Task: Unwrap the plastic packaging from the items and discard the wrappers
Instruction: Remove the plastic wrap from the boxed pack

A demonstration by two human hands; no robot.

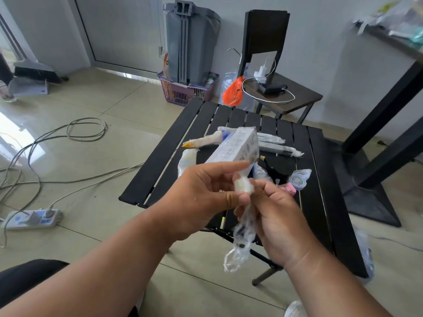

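White carton (pixel 235 147), film-wrapped, held over the black slatted table (pixel 320 179): left hand (pixel 201 197) grips its near end, right hand (pixel 274 216) pinches the loosened plastic strip (pixel 242 243).

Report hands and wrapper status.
Left hand holds white rectangular box. Right hand pinches twisted clear plastic wrap, half stripped. Nothing obstructing.

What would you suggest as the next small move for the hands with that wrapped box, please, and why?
Probably pull the right hand down and away to draw the plastic wrap off. The left hand holds the white box above the black table, and the twisted wrap already hangs loose from its near end.
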